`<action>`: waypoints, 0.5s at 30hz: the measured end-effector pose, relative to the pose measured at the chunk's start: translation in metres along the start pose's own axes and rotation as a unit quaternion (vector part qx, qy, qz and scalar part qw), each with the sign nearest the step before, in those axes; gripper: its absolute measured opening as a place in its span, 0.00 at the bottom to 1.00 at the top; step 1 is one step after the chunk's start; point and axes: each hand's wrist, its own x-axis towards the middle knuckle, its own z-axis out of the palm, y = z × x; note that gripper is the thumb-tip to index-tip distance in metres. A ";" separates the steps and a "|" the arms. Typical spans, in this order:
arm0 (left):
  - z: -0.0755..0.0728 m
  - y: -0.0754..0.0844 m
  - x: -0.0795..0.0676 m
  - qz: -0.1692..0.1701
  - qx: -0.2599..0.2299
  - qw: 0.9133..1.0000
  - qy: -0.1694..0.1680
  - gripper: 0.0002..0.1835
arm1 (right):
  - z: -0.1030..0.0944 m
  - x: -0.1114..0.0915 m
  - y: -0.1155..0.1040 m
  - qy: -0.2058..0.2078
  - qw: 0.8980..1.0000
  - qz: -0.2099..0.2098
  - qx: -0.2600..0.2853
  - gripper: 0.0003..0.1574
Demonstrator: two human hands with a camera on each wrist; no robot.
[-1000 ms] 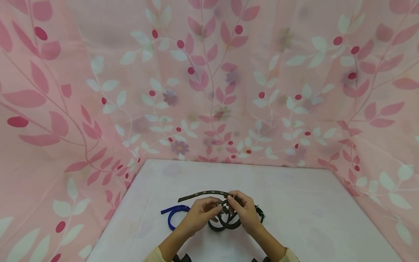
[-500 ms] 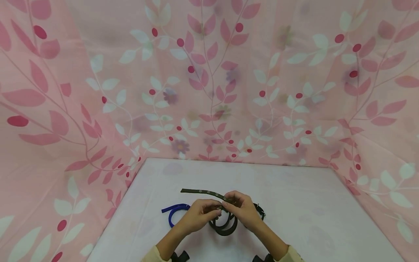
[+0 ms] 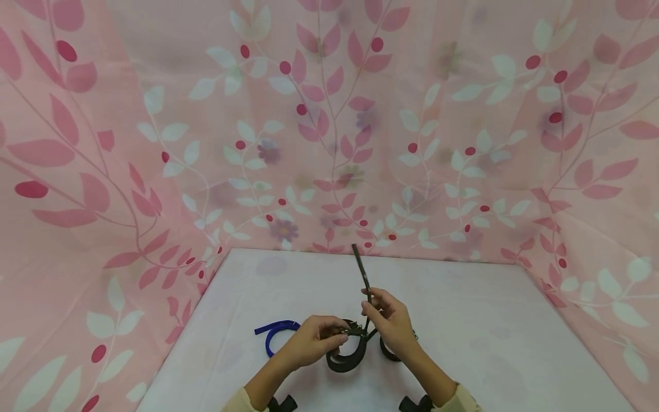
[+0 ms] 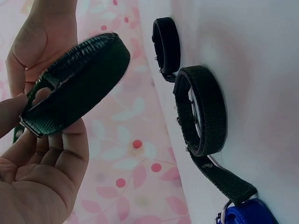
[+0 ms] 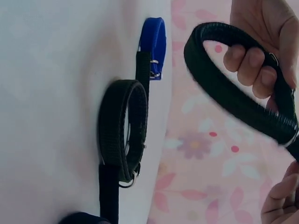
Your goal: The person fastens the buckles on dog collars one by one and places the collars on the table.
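A dark green collar with metal eyelets is held up between both hands, its loop raised above the table in the wrist views. My left hand grips it near the buckle, fingers curled into the loop. My right hand pinches the strap end between thumb and fingers, and the tip points up and away. Below, another dark green collar stands on its edge on the table. A blue collar lies beyond my left forearm. A black collar sits by my right wrist, partly hidden in the head view.
The white-covered table runs back to a pink leaf-patterned cloth, which also hangs at both sides. On the table the collars form a row from left to right, their straps meeting or overlapping in the wrist views.
The strap's free end has swung from pointing left to pointing up and away. My right hand has shifted slightly up and right with it; the left hand keeps its grip at the buckle.
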 end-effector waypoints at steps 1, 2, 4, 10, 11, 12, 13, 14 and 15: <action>0.000 0.000 0.000 -0.001 -0.002 1.000 0.002 0.12 | -0.001 0.001 0.000 0.007 1.000 -0.004 0.007 0.16; -0.001 0.000 0.000 -0.005 -0.005 1.000 0.006 0.12 | -0.003 0.001 0.000 0.015 1.000 -0.006 0.016 0.16; -0.001 0.000 -0.001 -0.013 -0.014 1.000 0.018 0.12 | -0.005 0.002 0.000 0.024 0.999 -0.003 0.027 0.17; -0.003 -0.001 -0.003 -0.032 -0.043 0.997 0.056 0.14 | -0.007 0.002 -0.003 0.026 0.995 0.015 0.093 0.13; -0.003 -0.002 -0.003 -0.034 -0.043 0.997 0.060 0.14 | -0.007 0.002 -0.004 0.026 0.994 0.018 0.104 0.14; -0.003 -0.002 -0.003 -0.035 -0.039 0.997 0.065 0.15 | -0.007 0.002 -0.005 0.026 0.994 0.019 0.109 0.15; -0.003 -0.003 -0.003 -0.035 -0.036 0.996 0.070 0.15 | -0.007 0.002 -0.005 0.026 0.993 0.020 0.111 0.15; -0.002 -0.004 -0.003 -0.034 -0.033 0.996 0.076 0.15 | -0.007 0.002 -0.005 0.026 0.993 0.023 0.110 0.16; -0.002 -0.005 -0.003 -0.031 -0.031 0.996 0.084 0.14 | -0.008 0.002 -0.004 0.024 0.994 0.022 0.106 0.16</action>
